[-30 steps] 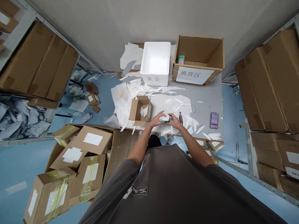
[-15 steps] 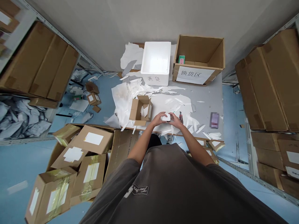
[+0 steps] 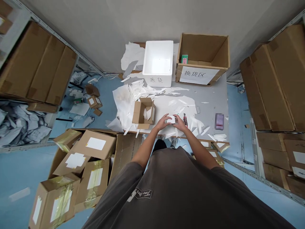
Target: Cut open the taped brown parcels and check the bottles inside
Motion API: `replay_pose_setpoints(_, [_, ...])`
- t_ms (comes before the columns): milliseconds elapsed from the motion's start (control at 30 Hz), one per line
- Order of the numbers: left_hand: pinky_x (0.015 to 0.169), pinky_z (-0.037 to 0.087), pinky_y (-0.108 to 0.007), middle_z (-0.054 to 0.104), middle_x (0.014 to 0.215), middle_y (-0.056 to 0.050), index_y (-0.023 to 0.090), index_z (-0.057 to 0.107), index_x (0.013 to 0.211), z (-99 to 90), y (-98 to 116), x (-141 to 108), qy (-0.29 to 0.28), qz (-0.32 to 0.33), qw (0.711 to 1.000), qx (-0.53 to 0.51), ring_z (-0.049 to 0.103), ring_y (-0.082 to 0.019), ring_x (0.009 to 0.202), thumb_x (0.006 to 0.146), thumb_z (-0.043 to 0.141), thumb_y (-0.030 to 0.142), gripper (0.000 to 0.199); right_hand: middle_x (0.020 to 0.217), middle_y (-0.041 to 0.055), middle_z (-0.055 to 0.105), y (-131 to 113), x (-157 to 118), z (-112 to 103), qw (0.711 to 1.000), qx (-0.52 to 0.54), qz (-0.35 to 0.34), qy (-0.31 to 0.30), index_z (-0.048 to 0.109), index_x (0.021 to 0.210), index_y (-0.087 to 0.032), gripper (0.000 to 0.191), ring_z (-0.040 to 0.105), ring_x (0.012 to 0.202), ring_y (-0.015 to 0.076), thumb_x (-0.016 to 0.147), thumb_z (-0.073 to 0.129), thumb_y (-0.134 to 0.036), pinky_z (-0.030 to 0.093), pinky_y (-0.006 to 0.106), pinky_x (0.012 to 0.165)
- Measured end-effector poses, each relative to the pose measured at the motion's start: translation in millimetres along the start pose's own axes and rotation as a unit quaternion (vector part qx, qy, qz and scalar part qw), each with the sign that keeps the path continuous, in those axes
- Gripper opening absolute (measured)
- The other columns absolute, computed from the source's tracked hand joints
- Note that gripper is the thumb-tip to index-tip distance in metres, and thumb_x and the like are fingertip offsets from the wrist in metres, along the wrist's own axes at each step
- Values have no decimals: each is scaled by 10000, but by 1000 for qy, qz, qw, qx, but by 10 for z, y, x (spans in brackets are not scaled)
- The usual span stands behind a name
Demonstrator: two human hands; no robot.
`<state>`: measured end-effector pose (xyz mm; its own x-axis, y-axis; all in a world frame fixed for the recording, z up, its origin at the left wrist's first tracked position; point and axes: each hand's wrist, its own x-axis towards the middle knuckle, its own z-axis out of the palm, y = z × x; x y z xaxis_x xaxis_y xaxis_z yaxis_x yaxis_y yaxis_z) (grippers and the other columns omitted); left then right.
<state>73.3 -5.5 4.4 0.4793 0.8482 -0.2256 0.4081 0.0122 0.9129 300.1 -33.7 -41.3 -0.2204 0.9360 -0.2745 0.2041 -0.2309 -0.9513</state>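
Between my two hands, over the front part of the table, I hold a small white box (image 3: pixel 171 119). My left hand (image 3: pixel 163 122) grips its left side with the fingers curled. From the right, my right hand (image 3: pixel 179 122) closes on the opposite side. Just right of that hand lie utility knives (image 3: pixel 185 120) with red and black parts. An opened small cardboard box (image 3: pixel 143 113) stands left of my left hand, its flaps spread and white paper inside. What is printed on the white box is too small to read.
A white foam bin (image 3: pixel 157 79) and a large cardboard box (image 3: pixel 202 76) with a handwritten label stand at the back. Torn white paper (image 3: pixel 124 98) litters the table. A purple packet (image 3: pixel 219 121) lies at the right. Taped cartons (image 3: pixel 95 143) fill a big box at the left.
The white box has shifted very slightly to the right within my hands. Both hands keep their hold, and the whole view has moved a little.
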Motion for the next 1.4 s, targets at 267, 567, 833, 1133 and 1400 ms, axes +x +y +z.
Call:
replay_pose_setpoints(267, [1264, 411, -547, 348, 1768, -200, 262, 333, 1711, 95, -359, -147, 34, -28, 998, -45, 429, -393, 1576, 752, 890, 313, 1111, 1671, 180, 487, 195, -25, 64, 997, 5, 73, 10, 415, 1620, -327, 1036, 491, 1560, 383, 675, 839, -329, 499, 580, 1183])
replay_pose_setpoints(567, [1147, 518, -476, 656, 1451, -132, 200, 581, 1449, 188, -526, 290, 19, -14, 999, -39, 629, -347, 1345, 702, 835, 201, 789, 1418, 194, 692, 366, 166, 122, 994, -55, 61, 68, 501, 1546, -194, 1020, 665, 1318, 393, 656, 916, -469, 518, 577, 1151])
replay_pose_setpoints(833, [1123, 518, -480, 675, 1414, -177, 155, 569, 1471, -82, -471, 386, 14, 6, 992, -128, 634, -339, 1302, 724, 912, 328, 839, 1305, 153, 745, -128, 310, 123, 996, -8, 71, 52, 561, 1484, -201, 1008, 729, 1170, 338, 613, 920, -559, 599, 518, 1043])
replay_pose_setpoints(1133, [1149, 528, -478, 541, 1614, -206, 275, 226, 1745, -541, 516, 1249, 43, 97, 962, -252, 554, -323, 1463, 863, 870, 525, 1120, 1296, 129, 737, -1207, 746, -498, 977, 2, -34, 209, 575, 1429, -251, 953, 726, 1172, 309, 632, 944, -620, 642, 453, 976])
replay_pose_setpoints(1400, [1274, 440, -485, 443, 1746, -129, 296, 220, 1778, -1001, 1550, 2879, 53, 228, 956, -177, 476, -326, 1581, 1007, 624, 742, 978, 1227, 110, 756, -1890, 1924, -1574, 945, 10, -147, 292, 499, 1415, -267, 921, 759, 1122, 284, 730, 908, -727, 634, 474, 1025])
